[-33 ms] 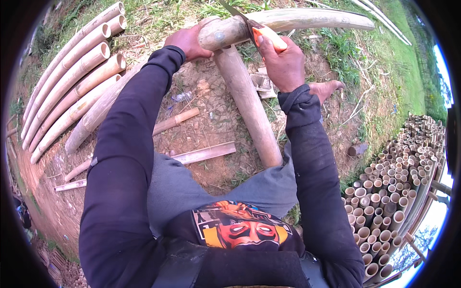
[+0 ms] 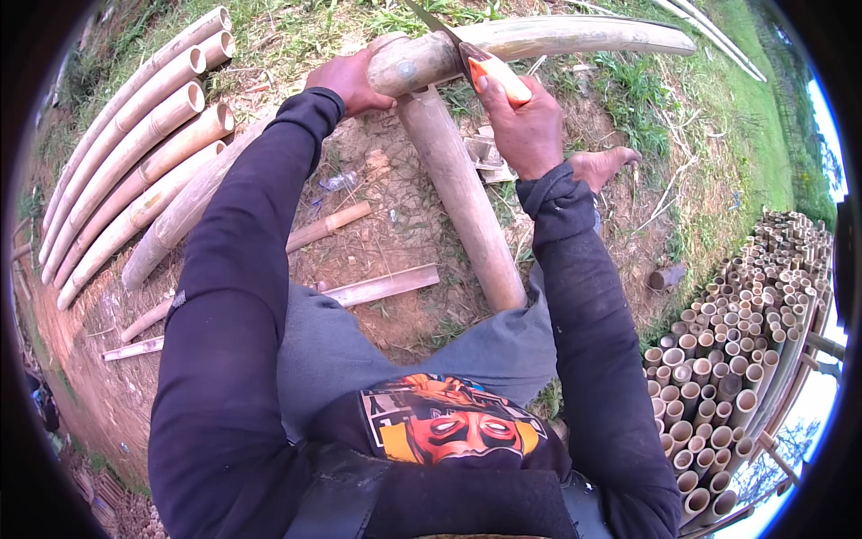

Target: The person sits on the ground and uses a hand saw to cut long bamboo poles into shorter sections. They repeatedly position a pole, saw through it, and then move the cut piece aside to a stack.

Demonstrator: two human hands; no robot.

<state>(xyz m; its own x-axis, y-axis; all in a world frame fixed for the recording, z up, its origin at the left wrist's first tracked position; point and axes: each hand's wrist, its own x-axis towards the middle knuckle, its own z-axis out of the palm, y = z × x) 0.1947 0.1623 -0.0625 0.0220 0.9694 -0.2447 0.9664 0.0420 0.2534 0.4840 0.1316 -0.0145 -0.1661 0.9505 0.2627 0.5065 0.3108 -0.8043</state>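
Note:
A thick bamboo pole [image 2: 575,36] lies crosswise at the far side, with its rounded end to the left. My left hand [image 2: 348,83] is closed at that end, its fingers partly hidden behind the pole. In my right hand [image 2: 530,130] is the orange-and-black handle of a handsaw [image 2: 500,79], gripped with the thumb along it. The saw's blade crosses the pole close to its left end and points away to the upper left. Beneath the pole, a second thick bamboo length [image 2: 462,202] slants from there toward my right leg.
Several long bamboo poles [image 2: 148,148] lie side by side at the left. Split bamboo strips [image 2: 382,286] lie on the dirt between my legs. A large stack of cut bamboo [image 2: 718,359] fills the right side. My bare foot [image 2: 606,169] is beyond my right wrist.
My right hand and the saw have shifted slightly left and toward me. My left hand stays at the pole's end.

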